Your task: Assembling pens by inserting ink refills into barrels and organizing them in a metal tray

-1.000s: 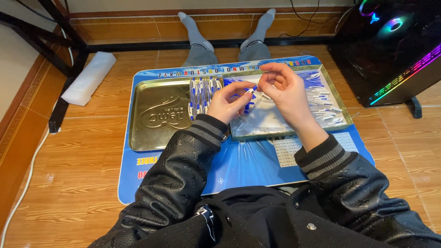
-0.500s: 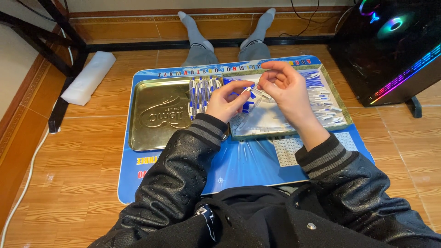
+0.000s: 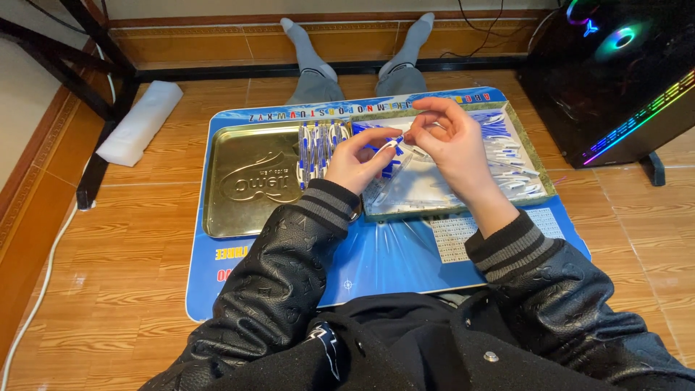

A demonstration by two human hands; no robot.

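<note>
A blue mat (image 3: pixel 376 261) on the wooden floor (image 3: pixel 123 268) carries two trays (image 3: pixel 246 188).

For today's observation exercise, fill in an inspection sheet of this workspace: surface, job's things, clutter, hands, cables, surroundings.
Surface: blue printed mat on a wooden floor.
Job's things: small white and blue pieces lined up in a gold metal tray; more loose pieces in a second tray.
Clutter: white foam block on the floor.
Hands: left hand and right hand pinch one small piece together.
Cables: white cable along the left wall.
Surroundings: lit computer case, dark table frame.
</note>
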